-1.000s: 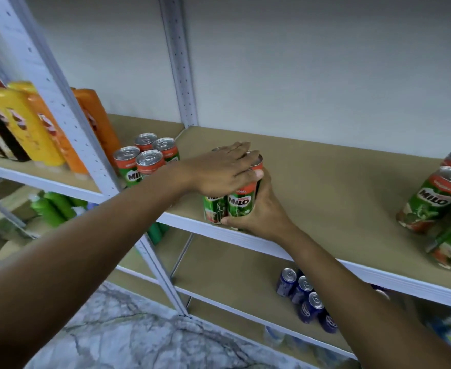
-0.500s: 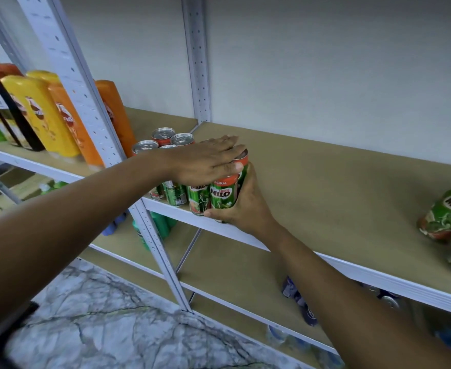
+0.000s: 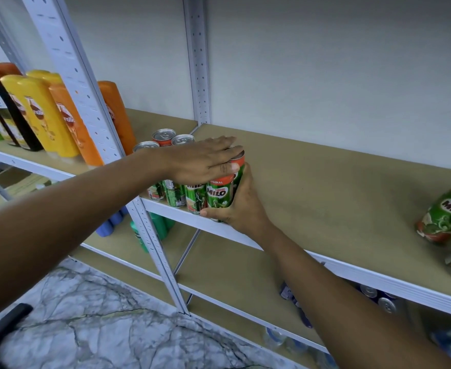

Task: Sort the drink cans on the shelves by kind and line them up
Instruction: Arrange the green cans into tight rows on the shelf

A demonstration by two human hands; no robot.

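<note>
At the front left corner of the shelf [image 3: 312,182], my left hand [image 3: 203,163] lies flat, fingers straight and together, across the tops of a cluster of upright Milo cans [image 3: 192,194]. My right hand [image 3: 241,206] cups the rightmost can [image 3: 219,194] from its right side, thumb curled under its base at the shelf edge. More Milo cans [image 3: 448,217] lie tipped at the shelf's far right, well apart. Orange and yellow bottles [image 3: 59,118] stand in the neighbouring bay.
</note>
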